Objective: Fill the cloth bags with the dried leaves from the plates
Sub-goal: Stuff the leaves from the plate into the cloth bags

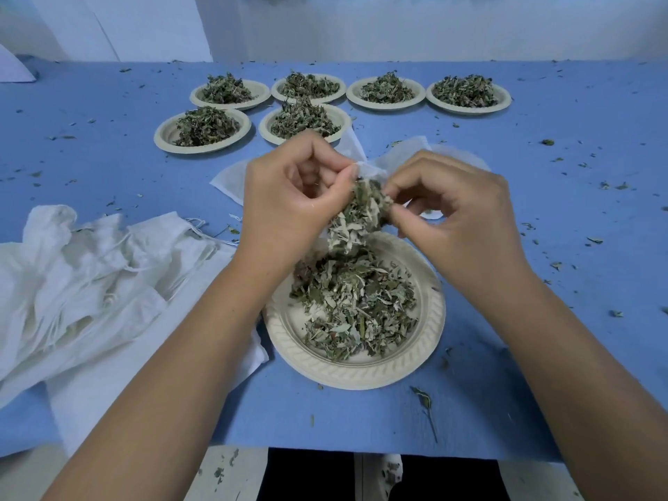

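Leaves could scatter over the blue table (542, 356), I judge, if either pinch slips. The hands are close together, the left hand (300, 197) pinching the cloth bag (367, 171) at its rim and the right hand (452, 207) pinching a clump of dried leaves (358, 215) at its mouth. A heap of limp bags (90, 269) lies left of the left hand, six heaped plates (206, 144) sit beyond both hands, and one thinly covered plate (354, 372) lies beneath them.

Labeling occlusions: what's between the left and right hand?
Head view: a clump of leaves and a white bag edge, between left hand and right hand, above the near plate.
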The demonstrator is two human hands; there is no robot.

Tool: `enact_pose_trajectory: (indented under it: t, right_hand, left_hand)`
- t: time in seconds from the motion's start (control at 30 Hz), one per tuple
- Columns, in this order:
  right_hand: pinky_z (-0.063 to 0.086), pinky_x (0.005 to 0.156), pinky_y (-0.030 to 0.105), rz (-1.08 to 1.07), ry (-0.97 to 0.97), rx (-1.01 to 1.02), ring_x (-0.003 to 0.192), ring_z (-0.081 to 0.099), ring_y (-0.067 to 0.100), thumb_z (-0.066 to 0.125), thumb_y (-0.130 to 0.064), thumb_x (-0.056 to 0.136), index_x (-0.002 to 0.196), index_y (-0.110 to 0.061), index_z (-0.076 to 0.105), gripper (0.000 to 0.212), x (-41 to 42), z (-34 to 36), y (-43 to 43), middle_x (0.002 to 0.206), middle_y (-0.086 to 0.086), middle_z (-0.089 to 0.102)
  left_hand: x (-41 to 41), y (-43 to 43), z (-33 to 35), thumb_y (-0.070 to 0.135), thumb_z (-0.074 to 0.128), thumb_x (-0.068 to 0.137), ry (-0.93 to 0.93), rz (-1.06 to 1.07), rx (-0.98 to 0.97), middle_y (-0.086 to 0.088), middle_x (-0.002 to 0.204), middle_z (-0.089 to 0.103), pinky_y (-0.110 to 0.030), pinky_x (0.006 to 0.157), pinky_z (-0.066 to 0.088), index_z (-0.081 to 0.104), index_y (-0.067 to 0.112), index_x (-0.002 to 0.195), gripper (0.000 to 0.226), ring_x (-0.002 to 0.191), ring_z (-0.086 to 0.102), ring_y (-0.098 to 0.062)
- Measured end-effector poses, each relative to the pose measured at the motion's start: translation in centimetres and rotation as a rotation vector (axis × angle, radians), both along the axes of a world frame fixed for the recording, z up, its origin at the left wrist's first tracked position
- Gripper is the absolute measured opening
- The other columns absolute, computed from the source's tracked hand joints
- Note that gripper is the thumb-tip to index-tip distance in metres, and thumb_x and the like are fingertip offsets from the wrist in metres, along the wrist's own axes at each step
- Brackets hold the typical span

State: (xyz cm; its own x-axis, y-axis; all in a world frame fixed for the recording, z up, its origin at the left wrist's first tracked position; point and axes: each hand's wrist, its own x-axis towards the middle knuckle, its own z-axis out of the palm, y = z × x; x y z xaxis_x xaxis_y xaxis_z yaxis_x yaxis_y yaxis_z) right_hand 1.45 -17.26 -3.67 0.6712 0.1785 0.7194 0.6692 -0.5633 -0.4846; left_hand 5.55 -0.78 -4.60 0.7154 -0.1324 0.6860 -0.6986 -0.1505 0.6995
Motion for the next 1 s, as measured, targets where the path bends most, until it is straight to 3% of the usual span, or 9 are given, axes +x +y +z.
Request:
enact_pose_trajectory:
  t: [0.1, 0.2, 0.33, 0.5, 0.6, 0.73, 0.83, 0.93, 1.0]
  right_hand:
    - [0.046, 0.063, 0.036, 0.030, 0.062, -0.187, 0.067, 0.056, 0.022, 0.054, 0.004, 0.082, 0.079, 0.003, 0.065, 0.011, 0.0, -0.3, 0.1, 0.076, 0.011, 0.063]
    - [0.045, 0.072, 0.036, 0.104, 0.189, -0.132, 0.078, 0.056, 0.022, 0.048, -0.009, 0.081, 0.092, -0.001, 0.062, 0.020, 0.0, -0.2, -0.4, 0.088, 0.008, 0.061]
    - [0.049, 0.073, 0.030, 0.147, 0.243, -0.011, 0.086, 0.056, 0.012, 0.071, -0.029, 0.079, 0.108, -0.010, 0.053, 0.039, -0.2, 0.2, -0.6, 0.104, -0.004, 0.055]
    - [0.045, 0.067, 0.017, 0.087, 0.138, 0.012, 0.074, 0.056, 0.001, 0.074, -0.018, 0.081, 0.093, -0.013, 0.066, 0.015, 0.0, -0.2, 0.1, 0.085, -0.012, 0.061]
    - [0.051, 0.058, 0.029, 0.047, 0.191, 0.187, 0.067, 0.063, 0.012, 0.072, -0.010, 0.081, 0.088, -0.013, 0.071, 0.008, 0.0, -0.3, 0.1, 0.079, -0.007, 0.068]
    - [0.045, 0.061, 0.019, -0.064, 0.000, -0.132, 0.063, 0.059, 0.012, 0.070, 0.001, 0.078, 0.081, -0.005, 0.074, 0.007, 0.3, -0.6, 0.4, 0.074, 0.000, 0.067]
    - [0.045, 0.067, 0.023, -0.004, 0.043, -0.205, 0.073, 0.060, 0.017, 0.061, 0.001, 0.081, 0.091, -0.003, 0.071, 0.015, 0.3, -0.4, 0.0, 0.086, 0.005, 0.066]
    - [0.048, 0.083, 0.029, 0.089, 0.191, -0.093, 0.094, 0.057, 0.012, 0.052, -0.001, 0.083, 0.112, -0.009, 0.060, 0.031, 0.0, 0.0, -0.5, 0.108, 0.000, 0.057]
    - [0.052, 0.085, 0.034, 0.116, 0.240, 0.016, 0.094, 0.059, 0.014, 0.053, 0.005, 0.086, 0.111, -0.009, 0.053, 0.028, 0.0, 0.3, -0.5, 0.113, 0.003, 0.053]
  left_hand:
    - [-0.2, -0.1, -0.1, 0.003, 0.067, 0.086, 0.003, -0.028, 0.030, 0.008, 0.063, 0.056, -0.009, 0.056, 0.037, 0.062, 0.009, 0.080, 0.010, 0.054, 0.047, 0.003]
    - [0.0, 0.0, 0.0, 0.003, 0.067, 0.086, 0.036, -0.010, 0.009, 0.007, 0.061, 0.055, -0.013, 0.054, 0.039, 0.061, 0.012, 0.079, 0.013, 0.051, 0.047, 0.001]
    - [0.4, 0.2, 0.1, 0.003, 0.066, 0.087, 0.057, 0.029, -0.005, 0.005, 0.059, 0.055, -0.014, 0.053, 0.039, 0.061, 0.015, 0.076, 0.017, 0.049, 0.047, 0.000]
    - [0.1, -0.2, -0.1, 0.002, 0.067, 0.086, 0.059, -0.004, 0.035, -0.007, 0.061, 0.058, -0.015, 0.058, 0.041, 0.063, 0.003, 0.080, 0.008, 0.055, 0.050, -0.005]
    - [-0.2, -0.2, 0.0, -0.001, 0.067, 0.086, 0.049, -0.021, 0.035, 0.003, 0.061, 0.056, -0.011, 0.056, 0.039, 0.063, 0.003, 0.080, 0.008, 0.052, 0.049, 0.000]
    - [-0.7, -0.5, -0.1, -0.003, 0.068, 0.084, 0.036, -0.076, 0.084, -0.001, 0.060, 0.060, -0.011, 0.054, 0.040, 0.063, 0.011, 0.080, 0.016, 0.049, 0.054, -0.011]
    - [-0.6, -0.6, 0.0, -0.002, 0.068, 0.084, 0.046, -0.049, 0.079, 0.002, 0.059, 0.059, -0.010, 0.054, 0.038, 0.063, 0.011, 0.079, 0.015, 0.049, 0.052, -0.007]
    - [-0.2, -0.2, 0.1, 0.000, 0.067, 0.086, 0.049, -0.005, -0.010, 0.001, 0.059, 0.057, -0.015, 0.053, 0.040, 0.062, 0.006, 0.080, 0.011, 0.050, 0.050, -0.004]
    - [-0.1, -0.1, 0.1, 0.001, 0.067, 0.087, 0.045, 0.003, -0.022, 0.000, 0.059, 0.058, -0.017, 0.053, 0.041, 0.061, 0.006, 0.080, 0.011, 0.048, 0.051, -0.003]
